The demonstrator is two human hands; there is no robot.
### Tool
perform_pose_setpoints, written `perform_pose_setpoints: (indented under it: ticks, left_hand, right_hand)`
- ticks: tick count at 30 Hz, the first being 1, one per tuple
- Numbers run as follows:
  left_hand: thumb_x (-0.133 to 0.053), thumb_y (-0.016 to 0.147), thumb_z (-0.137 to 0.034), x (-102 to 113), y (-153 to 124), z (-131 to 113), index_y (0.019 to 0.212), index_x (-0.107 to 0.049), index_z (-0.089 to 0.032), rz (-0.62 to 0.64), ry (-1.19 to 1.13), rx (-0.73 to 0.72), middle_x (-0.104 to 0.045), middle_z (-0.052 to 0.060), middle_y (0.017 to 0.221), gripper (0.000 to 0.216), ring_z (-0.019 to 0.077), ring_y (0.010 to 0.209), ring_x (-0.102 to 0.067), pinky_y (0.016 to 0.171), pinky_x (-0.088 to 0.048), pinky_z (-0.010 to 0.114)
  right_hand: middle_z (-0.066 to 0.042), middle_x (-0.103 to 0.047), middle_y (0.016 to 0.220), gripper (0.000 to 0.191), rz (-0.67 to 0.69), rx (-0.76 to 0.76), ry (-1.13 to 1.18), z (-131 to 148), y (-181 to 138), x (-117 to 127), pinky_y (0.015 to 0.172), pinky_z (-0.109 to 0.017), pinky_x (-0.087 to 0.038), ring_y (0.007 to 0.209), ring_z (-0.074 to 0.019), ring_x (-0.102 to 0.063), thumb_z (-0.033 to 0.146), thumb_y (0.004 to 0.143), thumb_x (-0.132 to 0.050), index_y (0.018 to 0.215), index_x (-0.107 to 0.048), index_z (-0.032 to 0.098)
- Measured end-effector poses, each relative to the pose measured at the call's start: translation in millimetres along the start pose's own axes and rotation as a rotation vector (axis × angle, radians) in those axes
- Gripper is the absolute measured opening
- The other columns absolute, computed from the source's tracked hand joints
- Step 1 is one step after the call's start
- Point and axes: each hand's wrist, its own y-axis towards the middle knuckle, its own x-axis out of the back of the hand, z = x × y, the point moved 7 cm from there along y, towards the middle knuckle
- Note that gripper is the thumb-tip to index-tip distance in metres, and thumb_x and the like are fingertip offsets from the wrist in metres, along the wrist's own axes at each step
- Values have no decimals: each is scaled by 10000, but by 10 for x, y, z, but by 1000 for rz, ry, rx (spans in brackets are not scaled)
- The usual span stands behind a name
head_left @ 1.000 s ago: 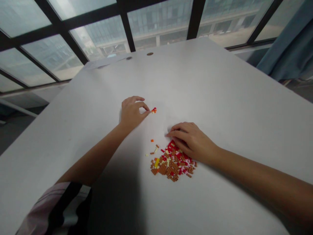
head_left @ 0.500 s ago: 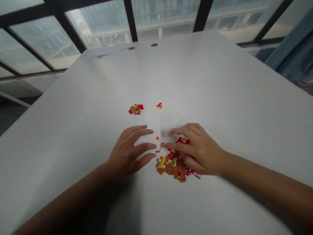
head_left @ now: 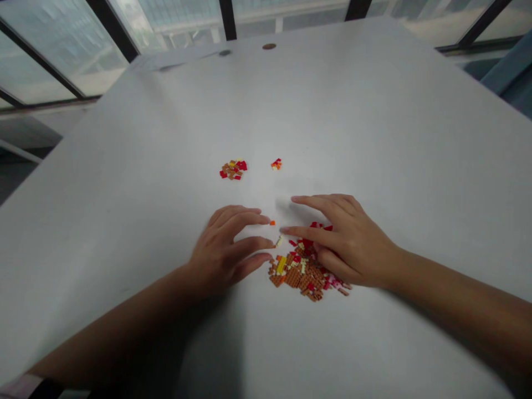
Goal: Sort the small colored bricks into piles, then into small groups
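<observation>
A mixed pile of small toy bricks point(head_left: 294, 276), brown, red, pink, cream and yellow, lies on the white table. Over its right side is my right hand point(head_left: 347, 244), fingers spread and covering part of the red bricks; its index fingertip is near a cream brick point(head_left: 279, 240). My left hand point(head_left: 226, 246) rests left of the pile with its fingers apart, holding nothing I can see. Close to its fingertips lie a small orange brick point(head_left: 272, 223) and a brown piece partly hidden by a finger.
Farther off sit a small heap of brown and red bricks point(head_left: 233, 170) and a smaller orange and red cluster point(head_left: 276, 164). Two round inserts point(head_left: 269, 46) mark the table's far end. Windows stand behind it, and a blue curtain point(head_left: 509, 69) hangs at right.
The view has tipped downward. My left fingers have come closer to the loose orange and brown pieces. My right index finger has drawn slightly away from the cream brick, which lies on the table.
</observation>
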Motion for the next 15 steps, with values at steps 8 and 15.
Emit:
perform_pose_setpoints:
  ticks: [8, 15]
  left_hand:
    - [-668, 897, -164, -18, -7, -114, 1039, -643, -246, 15, 11, -131, -701, 81, 1156, 166, 237, 1149, -648, 1002, -492, 449]
    - [-665, 864, -136, -41, -14, -54, 1006, -646, -252, 3, 30, -94, -702, 68, 1163, 184, 235, 1149, -651, 1021, -480, 457]
  right_hand:
    - [-150, -638, 1251, 300, -115, 23, 13, -24, -20, 97, 886, -478, -495, 1056, -269, -605, 120, 915, -433, 1070, -680, 189]
    - [-147, -651, 1214, 262, -138, 16, 31, -43, -37, 99, 893, -484, -501, 1062, -268, -612, 95, 905, -456, 1028, -667, 189]
